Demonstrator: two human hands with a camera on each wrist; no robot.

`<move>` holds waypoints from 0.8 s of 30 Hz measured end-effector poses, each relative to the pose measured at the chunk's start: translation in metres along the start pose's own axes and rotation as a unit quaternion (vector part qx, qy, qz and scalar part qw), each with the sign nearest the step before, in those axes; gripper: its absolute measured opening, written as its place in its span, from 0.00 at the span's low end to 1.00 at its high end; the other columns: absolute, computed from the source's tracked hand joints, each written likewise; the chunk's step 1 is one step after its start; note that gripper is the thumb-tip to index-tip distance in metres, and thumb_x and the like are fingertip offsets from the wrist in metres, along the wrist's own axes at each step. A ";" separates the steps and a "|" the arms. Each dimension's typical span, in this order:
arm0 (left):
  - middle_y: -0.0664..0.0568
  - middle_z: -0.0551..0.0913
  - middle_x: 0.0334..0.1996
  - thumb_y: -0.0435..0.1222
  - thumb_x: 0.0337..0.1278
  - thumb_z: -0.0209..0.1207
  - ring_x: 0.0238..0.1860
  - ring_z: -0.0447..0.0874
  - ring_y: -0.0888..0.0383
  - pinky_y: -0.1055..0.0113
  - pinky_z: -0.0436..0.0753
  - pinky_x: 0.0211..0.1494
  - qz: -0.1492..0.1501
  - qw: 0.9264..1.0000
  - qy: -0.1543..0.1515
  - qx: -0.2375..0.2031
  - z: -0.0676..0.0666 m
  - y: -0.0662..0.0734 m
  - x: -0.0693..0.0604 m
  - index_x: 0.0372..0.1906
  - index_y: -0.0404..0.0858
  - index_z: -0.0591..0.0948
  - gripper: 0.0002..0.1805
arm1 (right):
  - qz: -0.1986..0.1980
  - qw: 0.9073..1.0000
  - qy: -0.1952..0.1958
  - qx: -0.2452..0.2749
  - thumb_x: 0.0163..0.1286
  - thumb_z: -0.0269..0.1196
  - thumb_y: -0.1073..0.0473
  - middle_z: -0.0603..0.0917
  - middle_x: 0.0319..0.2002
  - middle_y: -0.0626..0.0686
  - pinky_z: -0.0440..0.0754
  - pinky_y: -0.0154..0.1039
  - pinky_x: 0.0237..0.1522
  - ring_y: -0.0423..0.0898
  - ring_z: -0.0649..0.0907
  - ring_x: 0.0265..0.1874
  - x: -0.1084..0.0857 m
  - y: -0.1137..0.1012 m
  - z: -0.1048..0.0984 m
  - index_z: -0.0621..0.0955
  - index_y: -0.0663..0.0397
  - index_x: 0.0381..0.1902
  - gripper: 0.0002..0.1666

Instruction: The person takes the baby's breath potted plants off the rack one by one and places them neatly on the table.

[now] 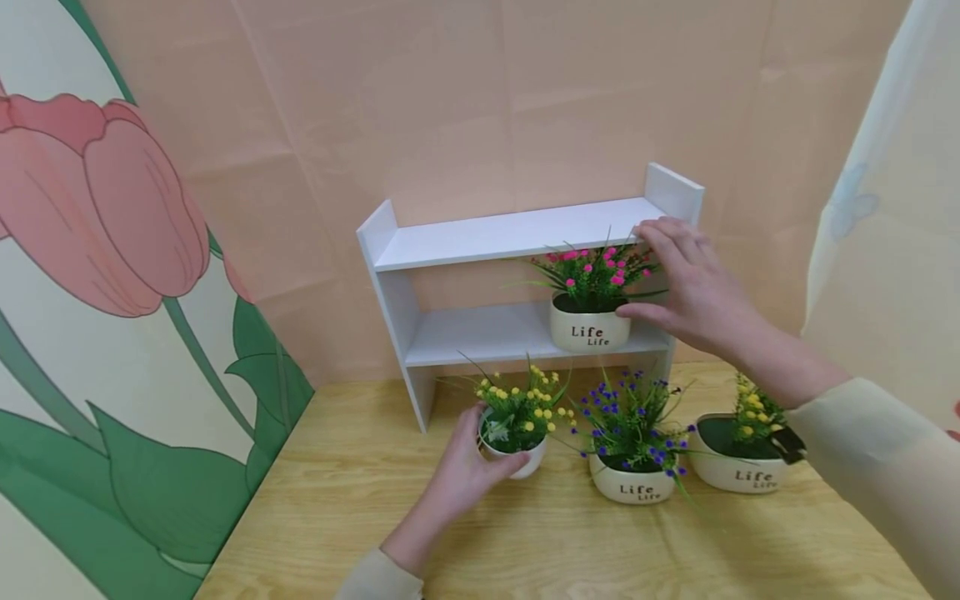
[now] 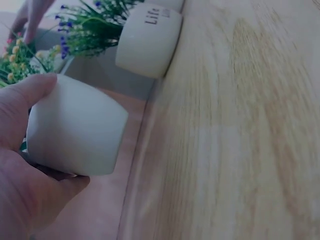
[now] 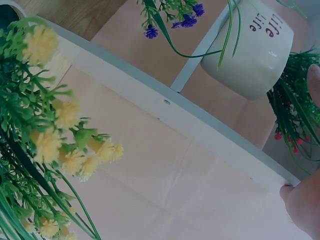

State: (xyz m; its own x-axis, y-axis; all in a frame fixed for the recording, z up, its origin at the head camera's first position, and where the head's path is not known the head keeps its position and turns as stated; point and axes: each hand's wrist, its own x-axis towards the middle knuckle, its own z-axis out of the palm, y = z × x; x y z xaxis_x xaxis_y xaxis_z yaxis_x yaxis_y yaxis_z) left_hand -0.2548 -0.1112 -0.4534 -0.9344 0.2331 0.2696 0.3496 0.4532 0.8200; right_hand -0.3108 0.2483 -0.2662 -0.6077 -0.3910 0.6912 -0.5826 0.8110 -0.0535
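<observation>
In the head view my left hand (image 1: pixel 468 462) holds a small white pot (image 1: pixel 528 465) of yellow flowers (image 1: pixel 521 404), fingers on one side and thumb on the other. The left wrist view shows this pot (image 2: pixel 77 130) raised from the wooden table. A cream "Life" pot (image 1: pixel 588 329) with pink flowers (image 1: pixel 600 271) stands on the lower shelf, toward its right end. My right hand (image 1: pixel 693 287) is beside it, thumb by the pot's right side and fingers extended at the upper shelf's front edge. In the right wrist view a fingertip (image 3: pixel 290 192) meets the shelf's side panel (image 3: pixel 125 72).
A white two-tier rack (image 1: pixel 390 312) stands on the wooden table (image 1: pixel 337 492) against a peach backdrop. In front of it are a "Life" pot (image 1: pixel 633 485) with blue flowers and, farther right, another pot (image 1: pixel 738 475) with yellow flowers beneath my right forearm. The upper shelf (image 1: pixel 510 229) is bare.
</observation>
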 end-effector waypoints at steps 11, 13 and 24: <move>0.34 0.66 0.81 0.61 0.58 0.77 0.79 0.68 0.34 0.32 0.68 0.79 0.002 1.000 -0.016 0.010 0.002 -0.007 0.000 0.85 0.30 0.60 0.63 | -0.002 1.000 0.002 -0.004 0.55 0.88 0.52 0.65 0.80 0.68 0.54 0.62 0.85 0.70 0.61 0.80 0.000 0.000 0.001 0.62 0.62 0.84 0.68; 0.34 0.65 0.81 0.62 0.58 0.76 0.79 0.67 0.34 0.32 0.68 0.79 -0.002 1.000 -0.018 0.014 0.003 -0.008 0.000 0.85 0.30 0.60 0.63 | -0.002 1.000 0.002 -0.003 0.55 0.89 0.52 0.64 0.80 0.68 0.54 0.62 0.85 0.70 0.61 0.80 0.000 0.000 0.000 0.62 0.62 0.84 0.68; 0.33 0.67 0.78 0.58 0.59 0.77 0.76 0.71 0.34 0.32 0.71 0.78 0.013 1.000 -0.025 0.006 0.006 -0.012 -0.002 0.82 0.30 0.63 0.58 | 0.007 1.000 -0.004 0.001 0.56 0.88 0.52 0.63 0.81 0.68 0.54 0.64 0.85 0.71 0.60 0.81 0.000 -0.002 -0.001 0.62 0.63 0.85 0.69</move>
State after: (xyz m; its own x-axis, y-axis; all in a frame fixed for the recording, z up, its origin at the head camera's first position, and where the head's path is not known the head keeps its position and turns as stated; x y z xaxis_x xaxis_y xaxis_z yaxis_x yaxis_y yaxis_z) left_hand -0.2567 -0.1117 -0.4666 -0.9207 0.2875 0.2640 0.3740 0.4561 0.8075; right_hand -0.3092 0.2473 -0.2654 -0.6211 -0.3826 0.6839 -0.5745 0.8159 -0.0653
